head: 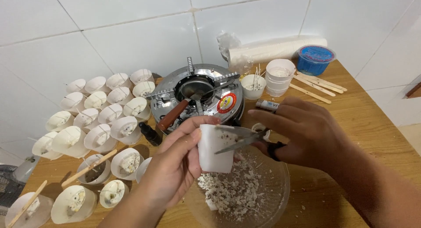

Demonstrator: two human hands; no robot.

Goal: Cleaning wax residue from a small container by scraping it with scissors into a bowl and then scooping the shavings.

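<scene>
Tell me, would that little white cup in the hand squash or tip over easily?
Probably yes. The white cup looks thin-walled, so the left hand pinching it could likely dent it. The scissors in the right hand are at its rim, so it seems soft. It looks light and narrower at the base, so it might tip if nudged.

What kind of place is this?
Probably a home candle-making corner: a small gas stove on a wooden table, rows of white cups with wicks, and a glass bowl of wax-like shavings.
</scene>
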